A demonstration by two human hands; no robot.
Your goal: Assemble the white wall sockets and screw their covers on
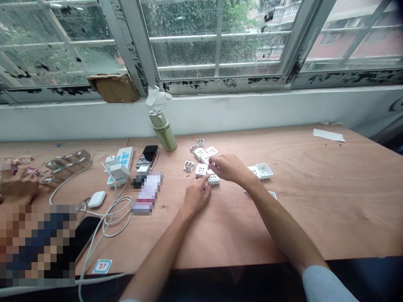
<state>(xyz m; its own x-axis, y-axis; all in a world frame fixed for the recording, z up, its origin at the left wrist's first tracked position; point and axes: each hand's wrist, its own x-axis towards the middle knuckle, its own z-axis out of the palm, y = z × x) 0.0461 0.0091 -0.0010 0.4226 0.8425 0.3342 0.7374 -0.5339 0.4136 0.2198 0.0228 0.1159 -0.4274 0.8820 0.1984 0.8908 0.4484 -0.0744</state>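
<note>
Touching the nearest white socket [214,180] on the table [330,201] with my left hand [195,195], I bunched my right hand [229,167] beside it; whether either gripped, I couldn't tell. Other sockets [201,170] looked assembled; bare inserts [189,166] seemed unfinished.

The right hand [227,167] covers part of a white socket [205,158]; anything in its fingertips is too small to tell. Blurry squares cover a flat purple thing [148,193]. Another person's hand [19,187] looks smudgy.

Wooden table [330,209] along white wall [252,112]; chipped-frame windows [185,46] above.
</note>
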